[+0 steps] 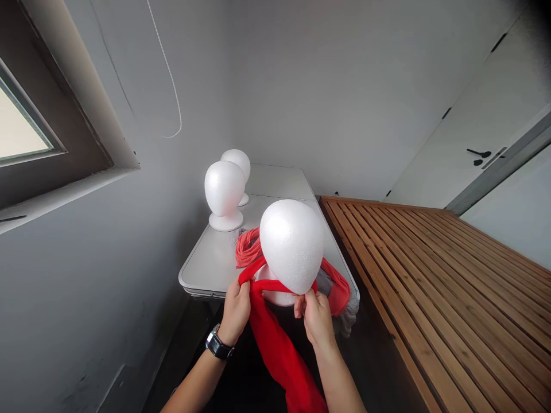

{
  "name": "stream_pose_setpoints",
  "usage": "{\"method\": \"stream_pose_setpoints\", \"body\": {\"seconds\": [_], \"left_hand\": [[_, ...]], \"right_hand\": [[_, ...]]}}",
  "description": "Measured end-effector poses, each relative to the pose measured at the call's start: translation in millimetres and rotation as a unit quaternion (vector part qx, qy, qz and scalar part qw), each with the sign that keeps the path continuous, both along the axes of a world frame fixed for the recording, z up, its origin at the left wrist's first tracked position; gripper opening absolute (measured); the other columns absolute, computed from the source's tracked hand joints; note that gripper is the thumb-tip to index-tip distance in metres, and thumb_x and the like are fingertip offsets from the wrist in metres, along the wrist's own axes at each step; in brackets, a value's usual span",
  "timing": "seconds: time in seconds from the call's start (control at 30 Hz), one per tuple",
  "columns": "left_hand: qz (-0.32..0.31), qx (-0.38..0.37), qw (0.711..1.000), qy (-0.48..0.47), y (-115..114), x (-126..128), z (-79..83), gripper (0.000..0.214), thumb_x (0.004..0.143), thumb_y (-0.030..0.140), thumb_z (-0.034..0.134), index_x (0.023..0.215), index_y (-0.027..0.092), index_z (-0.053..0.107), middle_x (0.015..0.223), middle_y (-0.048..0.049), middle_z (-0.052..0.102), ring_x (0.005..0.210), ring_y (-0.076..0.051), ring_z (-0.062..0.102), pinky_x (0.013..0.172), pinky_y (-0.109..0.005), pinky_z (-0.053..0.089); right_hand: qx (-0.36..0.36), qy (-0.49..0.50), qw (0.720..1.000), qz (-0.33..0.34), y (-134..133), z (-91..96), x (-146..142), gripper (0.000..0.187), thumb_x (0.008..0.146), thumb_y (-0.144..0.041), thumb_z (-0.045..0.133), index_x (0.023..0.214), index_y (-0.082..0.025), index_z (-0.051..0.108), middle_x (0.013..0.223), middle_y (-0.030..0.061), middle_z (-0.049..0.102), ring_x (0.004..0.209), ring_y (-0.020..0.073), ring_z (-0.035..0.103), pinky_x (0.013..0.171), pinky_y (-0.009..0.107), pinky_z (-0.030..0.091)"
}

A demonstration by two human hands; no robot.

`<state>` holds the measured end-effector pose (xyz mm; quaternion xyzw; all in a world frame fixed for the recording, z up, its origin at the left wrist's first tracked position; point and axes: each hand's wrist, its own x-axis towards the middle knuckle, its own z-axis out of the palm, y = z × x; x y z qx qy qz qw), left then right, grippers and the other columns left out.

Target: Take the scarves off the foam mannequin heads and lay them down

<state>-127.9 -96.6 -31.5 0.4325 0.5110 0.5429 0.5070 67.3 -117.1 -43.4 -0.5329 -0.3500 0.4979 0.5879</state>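
A white foam mannequin head point(291, 244) stands at the front edge of the table. A red scarf point(275, 344) passes around its neck, and one long end hangs down in front, off the table. My left hand point(236, 307) is closed on the scarf to the left of the neck. Just under the foam head's chin, my right hand point(316, 315) pinches the scarf, its fingertips partly hidden. Behind the foam head lies a coral-and-grey cloth point(248, 248), which shows on both sides of it.
Two more white foam heads, a nearer one point(224, 188) and a farther one point(241, 163), stand on the white table point(275, 182) at back left. A slatted wooden bench point(413, 258) runs along the right. Wall and window point(26, 120) are left; a door point(465, 126) is right.
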Motion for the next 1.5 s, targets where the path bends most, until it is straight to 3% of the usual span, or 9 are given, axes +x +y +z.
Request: {"method": "stream_pose_setpoints", "body": {"seconds": [0.3, 0.5, 0.6, 0.7, 0.87, 0.97, 1.1, 1.27, 1.5], "left_hand": [[0.067, 0.015, 0.998, 0.013, 16, -28, -1.8, 0.03, 0.091, 0.039, 0.058, 0.097, 0.015, 0.074, 0.094, -0.0052, 0.078, 0.083, -0.019, 0.068, 0.074, -0.027, 0.052], [0.087, -0.005, 0.996, -0.025, 26, -50, 3.6, 0.029, 0.085, 0.038, 0.063, 0.097, 0.013, 0.072, 0.085, -0.0045, 0.076, 0.072, -0.016, 0.066, 0.065, -0.024, 0.051], [-0.012, -0.044, 0.999, -0.006, 24, -52, 11.1, 0.032, 0.088, 0.045, 0.064, 0.095, 0.014, 0.071, 0.073, -0.0018, 0.071, 0.061, -0.014, 0.062, 0.057, -0.022, 0.048], [-0.144, -0.093, 0.985, 0.016, 14, -44, 20.9, 0.038, 0.091, 0.053, 0.065, 0.093, 0.014, 0.069, 0.069, -0.0042, 0.072, 0.058, -0.015, 0.064, 0.056, -0.023, 0.049], [-0.221, -0.11, 0.969, -0.009, -5, -25, 35.6, 0.052, 0.095, 0.066, 0.063, 0.101, 0.015, 0.066, 0.072, -0.006, 0.072, 0.059, -0.016, 0.065, 0.057, -0.024, 0.051], [-0.298, -0.108, 0.947, 0.044, -11, -19, 40.7, 0.056, 0.095, 0.07, 0.06, 0.098, 0.014, 0.065, 0.074, -0.0059, 0.07, 0.054, -0.013, 0.059, 0.051, -0.023, 0.045], [-0.379, -0.065, 0.913, 0.134, -17, -16, 43.8, 0.042, 0.099, 0.056, 0.058, 0.092, 0.015, 0.064, 0.072, -0.004, 0.069, 0.056, -0.013, 0.056, 0.051, -0.023, 0.041], [-0.326, 0.012, 0.917, 0.229, -21, -19, 43.2, 0.017, 0.095, 0.029, 0.052, 0.093, 0.016, 0.063, 0.079, -0.0028, 0.069, 0.066, -0.015, 0.056, 0.062, -0.026, 0.043], [-0.347, -0.058, 0.926, 0.134, -13, -26, 33.7, 0.012, 0.083, 0.022, 0.047, 0.084, 0.017, 0.057, 0.076, -0.0009, 0.062, 0.066, -0.015, 0.051, 0.062, -0.027, 0.04]], "right_hand": [[-0.028, 0.081, 0.995, -0.051, 6, 1.1, 34, 0.042, 0.076, -0.055, 0.073, 0.059, -0.021, 0.056, 0.049, 0.0, 0.053, 0.043, 0.0103, 0.045, 0.043, 0.024, 0.034], [-0.033, 0.125, 0.988, -0.082, 15, 3.0, 44, 0.048, 0.075, -0.05, 0.081, 0.055, -0.021, 0.05, 0.049, -0.0014, 0.05, 0.043, 0.0089, 0.045, 0.041, 0.022, 0.035], [-0.037, 0.139, 0.988, -0.061, 15, 0.6, 38, 0.055, 0.075, -0.057, 0.085, 0.055, -0.02, 0.05, 0.049, -0.0016, 0.05, 0.043, 0.0085, 0.045, 0.041, 0.021, 0.036], [-0.044, 0.144, 0.988, 0.021, 3, -3.4, 33, 0.06, 0.077, -0.069, 0.084, 0.063, -0.017, 0.057, 0.056, 0.0008, 0.059, 0.045, 0.0093, 0.052, 0.043, 0.021, 0.039], [-0.114, 0.081, 0.963, 0.23, -37, -8.0, 22, 0.081, 0.086, -0.089, 0.06, 0.1, -0.01, 0.072, 0.068, 0.0071, 0.07, 0.042, 0.0114, 0.06, 0.039, 0.017, 0.036], [-0.119, 0.06, 0.956, 0.261, -46, -10.7, -6, 0.082, 0.083, -0.092, 0.06, 0.1, -0.011, 0.068, 0.065, 0.005, 0.069, 0.039, 0.0109, 0.059, 0.037, 0.016, 0.034], [-0.102, 0.038, 0.966, 0.236, -35, -13.9, -41, 0.077, 0.078, -0.094, 0.064, 0.08, -0.017, 0.058, 0.056, 0.0003, 0.06, 0.036, 0.0113, 0.054, 0.034, 0.019, 0.035], [-0.083, 0.076, 0.99, 0.088, -30, -13.0, -41, 0.066, 0.075, -0.081, 0.079, 0.081, -0.022, 0.051, 0.051, -0.0111, 0.038, 0.038, 0.003, 0.029, 0.036, 0.016, 0.018], [-0.026, 0.241, 0.97, -0.024, -39, 5.8, -21, 0.063, 0.076, -0.056, 0.092, 0.074, -0.021, 0.04, 0.054, -0.0108, 0.04, 0.041, 0.0012, 0.03, 0.041, 0.017, 0.022]]}}
